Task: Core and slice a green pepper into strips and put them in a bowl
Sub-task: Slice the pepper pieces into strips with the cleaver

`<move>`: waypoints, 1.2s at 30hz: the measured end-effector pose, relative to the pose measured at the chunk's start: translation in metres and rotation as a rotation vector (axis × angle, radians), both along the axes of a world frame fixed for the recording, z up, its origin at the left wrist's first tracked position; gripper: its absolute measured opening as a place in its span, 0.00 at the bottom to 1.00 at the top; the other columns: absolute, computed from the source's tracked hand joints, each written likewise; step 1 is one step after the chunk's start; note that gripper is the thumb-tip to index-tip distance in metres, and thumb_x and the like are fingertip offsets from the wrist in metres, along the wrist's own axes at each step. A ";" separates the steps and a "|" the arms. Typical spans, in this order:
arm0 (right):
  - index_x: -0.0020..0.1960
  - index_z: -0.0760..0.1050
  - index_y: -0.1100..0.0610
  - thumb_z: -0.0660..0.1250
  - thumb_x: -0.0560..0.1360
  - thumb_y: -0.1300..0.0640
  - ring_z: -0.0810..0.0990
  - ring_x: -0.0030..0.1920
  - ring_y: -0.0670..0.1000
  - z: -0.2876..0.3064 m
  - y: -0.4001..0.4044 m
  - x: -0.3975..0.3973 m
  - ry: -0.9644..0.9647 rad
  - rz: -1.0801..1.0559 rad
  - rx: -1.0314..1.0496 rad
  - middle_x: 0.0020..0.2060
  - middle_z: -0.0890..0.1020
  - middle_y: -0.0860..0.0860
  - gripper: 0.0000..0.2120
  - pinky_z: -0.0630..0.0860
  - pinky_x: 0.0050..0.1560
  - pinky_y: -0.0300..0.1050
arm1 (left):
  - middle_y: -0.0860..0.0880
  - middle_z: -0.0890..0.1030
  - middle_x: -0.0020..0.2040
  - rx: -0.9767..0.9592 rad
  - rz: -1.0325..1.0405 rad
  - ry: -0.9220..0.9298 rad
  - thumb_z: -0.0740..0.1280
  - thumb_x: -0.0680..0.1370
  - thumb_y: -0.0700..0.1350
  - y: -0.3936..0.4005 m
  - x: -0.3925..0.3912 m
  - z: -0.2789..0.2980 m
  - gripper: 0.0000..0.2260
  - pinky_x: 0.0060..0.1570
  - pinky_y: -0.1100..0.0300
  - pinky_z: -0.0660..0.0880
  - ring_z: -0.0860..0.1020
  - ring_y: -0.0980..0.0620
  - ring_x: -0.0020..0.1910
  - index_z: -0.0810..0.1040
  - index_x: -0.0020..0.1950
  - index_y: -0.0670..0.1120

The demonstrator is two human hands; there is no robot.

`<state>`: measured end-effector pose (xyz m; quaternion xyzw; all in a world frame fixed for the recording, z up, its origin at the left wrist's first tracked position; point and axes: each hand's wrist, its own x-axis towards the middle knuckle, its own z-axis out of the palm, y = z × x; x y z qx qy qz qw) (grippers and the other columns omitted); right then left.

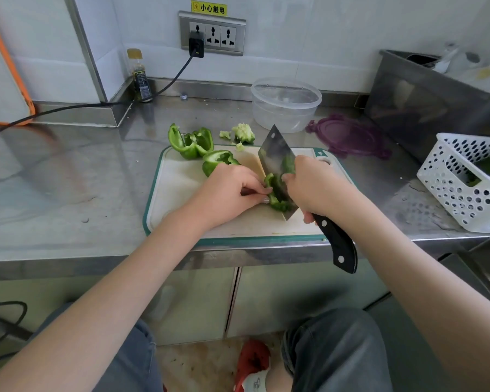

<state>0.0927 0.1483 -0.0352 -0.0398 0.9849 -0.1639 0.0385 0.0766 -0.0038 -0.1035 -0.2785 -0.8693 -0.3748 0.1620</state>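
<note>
A white cutting board [181,193] with a green rim lies on the steel counter. My left hand [229,190] pinches a green pepper piece [276,193] down on the board. My right hand [314,188] grips a black-handled cleaver [275,157], its blade set against that piece. Another pepper piece [218,161] sits just behind my left hand, and a larger opened piece [190,142] rests at the board's far left corner. The pale core [244,132] and scraps lie on the counter behind the board. A clear plastic bowl [286,104] stands behind them.
A purple lid [348,137] lies to the right of the bowl. A white perforated basket [470,182] sits at the right counter edge, a steel bin [425,100] behind it. A bottle [140,77] and a black power cable [68,108] occupy the back left.
</note>
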 end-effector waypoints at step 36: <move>0.39 0.64 0.55 0.57 0.80 0.56 0.70 0.15 0.45 0.013 0.015 -0.003 -0.028 0.014 0.070 0.22 0.74 0.51 0.12 0.65 0.23 0.39 | 0.48 0.85 0.47 0.010 0.025 -0.026 0.73 0.72 0.41 0.002 0.003 0.001 0.06 0.51 0.52 0.78 0.82 0.50 0.48 0.85 0.48 0.47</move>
